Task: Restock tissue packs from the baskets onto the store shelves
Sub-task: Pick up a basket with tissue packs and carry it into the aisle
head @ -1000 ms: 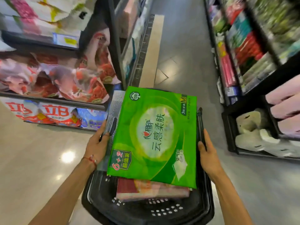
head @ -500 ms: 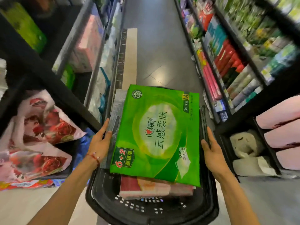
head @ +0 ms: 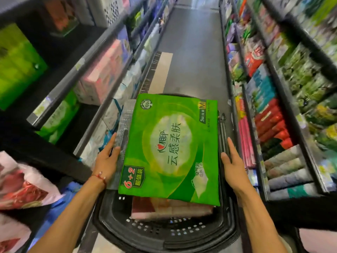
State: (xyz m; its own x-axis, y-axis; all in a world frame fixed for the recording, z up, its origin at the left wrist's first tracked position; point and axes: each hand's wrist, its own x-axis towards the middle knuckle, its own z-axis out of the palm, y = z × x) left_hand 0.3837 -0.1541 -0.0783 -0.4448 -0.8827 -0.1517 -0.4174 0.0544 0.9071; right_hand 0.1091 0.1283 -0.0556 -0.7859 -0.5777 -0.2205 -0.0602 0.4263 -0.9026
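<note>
Beside the basket (head: 164, 238), your left hand (head: 107, 158) and right hand (head: 234, 167) press flat, fingers straight; squeeze evenly so the green pack (head: 169, 148) rides level.

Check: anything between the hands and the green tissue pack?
Nothing covers the green tissue pack, topmost in the black basket. A silver-grey pack lies between its left edge and the left hand; the right hand is beside its right edge.

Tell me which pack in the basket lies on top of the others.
The green pack marked 6+2. It lies flat on top, covering most of the pink pack beneath and overlapping the silver pack at its left.
</note>
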